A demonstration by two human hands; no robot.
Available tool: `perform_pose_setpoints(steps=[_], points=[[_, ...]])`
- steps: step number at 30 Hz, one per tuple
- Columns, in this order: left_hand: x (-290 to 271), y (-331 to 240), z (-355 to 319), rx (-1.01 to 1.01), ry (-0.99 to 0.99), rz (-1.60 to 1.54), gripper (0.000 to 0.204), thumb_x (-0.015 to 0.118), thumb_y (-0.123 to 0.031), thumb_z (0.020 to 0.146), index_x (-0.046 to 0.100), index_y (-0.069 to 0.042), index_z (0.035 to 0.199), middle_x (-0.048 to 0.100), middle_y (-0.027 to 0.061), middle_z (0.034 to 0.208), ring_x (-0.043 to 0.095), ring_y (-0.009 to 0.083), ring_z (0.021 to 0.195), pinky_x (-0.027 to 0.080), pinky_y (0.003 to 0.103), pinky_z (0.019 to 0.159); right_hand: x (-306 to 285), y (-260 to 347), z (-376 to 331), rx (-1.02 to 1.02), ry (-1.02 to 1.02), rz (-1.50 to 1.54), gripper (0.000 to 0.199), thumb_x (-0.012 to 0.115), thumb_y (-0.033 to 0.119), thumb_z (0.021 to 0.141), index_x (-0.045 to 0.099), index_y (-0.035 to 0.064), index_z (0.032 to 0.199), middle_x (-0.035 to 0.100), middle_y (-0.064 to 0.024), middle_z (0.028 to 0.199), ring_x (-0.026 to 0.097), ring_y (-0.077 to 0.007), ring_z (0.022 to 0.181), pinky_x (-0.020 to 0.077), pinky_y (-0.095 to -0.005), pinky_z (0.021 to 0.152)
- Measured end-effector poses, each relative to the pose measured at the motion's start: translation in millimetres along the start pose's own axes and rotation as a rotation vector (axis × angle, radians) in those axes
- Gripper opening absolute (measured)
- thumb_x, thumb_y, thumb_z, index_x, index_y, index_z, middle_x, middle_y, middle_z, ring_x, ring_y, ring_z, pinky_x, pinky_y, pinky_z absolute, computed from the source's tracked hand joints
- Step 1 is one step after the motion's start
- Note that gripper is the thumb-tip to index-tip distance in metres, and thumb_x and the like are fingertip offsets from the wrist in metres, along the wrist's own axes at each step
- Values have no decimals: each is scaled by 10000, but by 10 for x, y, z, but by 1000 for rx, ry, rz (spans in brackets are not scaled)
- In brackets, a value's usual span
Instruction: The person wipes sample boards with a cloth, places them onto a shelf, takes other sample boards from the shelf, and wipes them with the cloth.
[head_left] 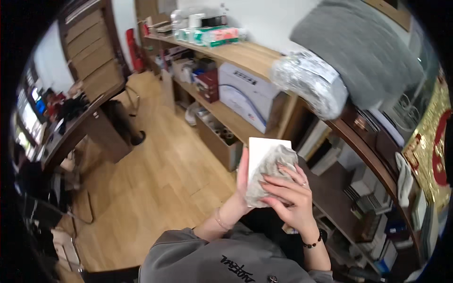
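A white rectangular box (264, 147) is held up in front of my body, its pale top face towards me. My left hand (243, 181) grips it from the left side and beneath, with most of its fingers hidden behind it. Over the box's lower right part lies a crumpled grey cloth (270, 170). My right hand (290, 188) presses this cloth against the face, its fingers bent over the fabric. What the box holds, if anything, does not show.
Ahead stands a wooden shelf unit (257, 54) with a large white carton (247, 94) on it. A silver wrapped bundle (309, 82) and a grey cushion-like item (354, 47) sit at its right end. Dark shelves (330, 198) with books are close on my right; a desk (101, 134) stands left.
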State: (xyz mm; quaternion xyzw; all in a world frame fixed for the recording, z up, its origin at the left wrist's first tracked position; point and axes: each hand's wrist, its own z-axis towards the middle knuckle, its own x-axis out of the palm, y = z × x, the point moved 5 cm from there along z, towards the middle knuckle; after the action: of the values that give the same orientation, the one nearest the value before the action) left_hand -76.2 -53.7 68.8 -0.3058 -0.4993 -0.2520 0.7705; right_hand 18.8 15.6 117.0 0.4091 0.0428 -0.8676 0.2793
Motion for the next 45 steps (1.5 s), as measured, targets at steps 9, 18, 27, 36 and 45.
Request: perform_pose_setpoints(steps=[9,18,27,36,45], points=[[-303,-751,-615,367,-358,300,716,311,-586,910,322,-42,1376,413,160,1359,464,306,1199,367,443,1023,642,201,856,281,7,794,716,733,100,697,415,16,1334,499,-165,1287,456,-253,1207,375,-360,980],[202,-1199,-1279,678,-345,354,713,325,-575,914,299,-39,1384,452,139,1331,490,267,1180,384,419,1009,1229,403,1302,234,161,1089,434,559,44,875,460,-11,1294,557,-165,1220,551,-168,1080,439,-282,888],[815,-1189,-1879,747,-653,929,625,375,-493,936,320,-35,1357,471,120,1296,504,251,1161,410,399,979,952,1173,1533,-21,-15,1231,370,521,56,890,510,-5,1255,548,-191,1225,538,-221,1112,411,-311,932],[750,-1060,-1916,828,-471,663,541,414,-382,953,292,-55,1366,481,110,1275,499,232,1163,416,366,967,644,1070,1496,-204,-93,902,388,523,143,908,477,-16,1259,544,-141,1224,483,-240,1174,362,-354,997],[85,-901,-1259,429,-408,492,581,413,-370,955,212,-67,1408,394,138,1356,421,239,1236,355,364,1021,1010,164,497,745,224,1961,525,642,160,844,412,-49,1266,561,-131,1159,559,-187,1051,463,-305,867]])
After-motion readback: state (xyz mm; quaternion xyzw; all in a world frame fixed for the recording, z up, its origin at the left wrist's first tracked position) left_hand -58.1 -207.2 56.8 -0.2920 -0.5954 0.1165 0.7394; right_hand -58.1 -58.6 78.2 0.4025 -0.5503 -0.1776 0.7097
